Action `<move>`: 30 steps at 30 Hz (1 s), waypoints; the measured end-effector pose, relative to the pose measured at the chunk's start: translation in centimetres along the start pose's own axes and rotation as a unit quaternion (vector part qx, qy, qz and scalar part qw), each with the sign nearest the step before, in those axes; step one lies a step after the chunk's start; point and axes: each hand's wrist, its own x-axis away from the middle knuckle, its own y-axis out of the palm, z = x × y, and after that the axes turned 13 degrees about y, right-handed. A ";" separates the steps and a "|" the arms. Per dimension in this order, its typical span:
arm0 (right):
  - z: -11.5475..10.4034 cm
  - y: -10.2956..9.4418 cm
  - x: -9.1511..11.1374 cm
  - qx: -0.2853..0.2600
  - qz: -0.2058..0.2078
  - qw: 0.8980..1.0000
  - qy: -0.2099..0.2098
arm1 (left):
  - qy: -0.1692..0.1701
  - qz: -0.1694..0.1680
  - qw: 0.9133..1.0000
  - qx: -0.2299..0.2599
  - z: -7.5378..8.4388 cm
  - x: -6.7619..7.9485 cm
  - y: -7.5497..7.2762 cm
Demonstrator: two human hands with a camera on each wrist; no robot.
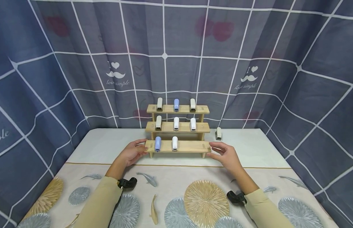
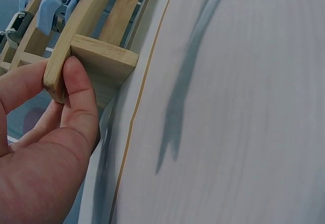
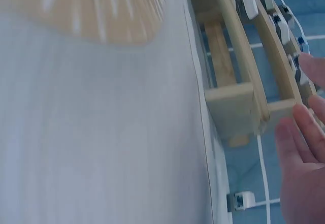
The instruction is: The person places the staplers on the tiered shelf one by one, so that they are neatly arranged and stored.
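A three-tier wooden display stand (image 1: 193, 146) holds several small staplers. On its bottom shelf are a blue stapler (image 1: 157, 143) and a white stapler (image 1: 175, 143), both toward the left. My left hand (image 1: 133, 152) pinches the left end of that shelf; in the left wrist view, thumb and fingers (image 2: 80, 84) grip the board's corner. By the shelf's right end is my right hand (image 1: 226, 155), its fingers extended and loosely spread. In the right wrist view, those fingers (image 3: 289, 140) lie just off the board's end, holding nothing.
Three staplers stand on the middle shelf (image 1: 184, 127) and three on the top shelf (image 1: 183, 109). A cream stapler (image 1: 218, 133) sits on the table right of the stand. Behind hangs a checked curtain (image 1: 182, 72). A patterned tablecloth (image 1: 170, 177) covers the table's near part.
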 end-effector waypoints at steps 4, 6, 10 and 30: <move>0.4 -0.7 -0.3 0.002 0.011 1.000 -0.006 | 0.006 -0.002 1.000 -0.001 -0.1 0.0 -0.1; 0.6 -1.1 -0.7 0.001 0.015 1.000 -0.007 | 0.005 0.000 1.000 0.000 -0.3 -0.1 -0.2; 1.2 -2.0 -1.6 0.012 0.029 0.999 0.001 | 0.004 0.001 1.000 0.001 -0.4 -0.2 -0.2; 1.9 -5.6 -6.4 0.090 0.061 0.991 0.074 | 0.001 -0.001 1.000 0.006 -0.3 -0.1 -0.1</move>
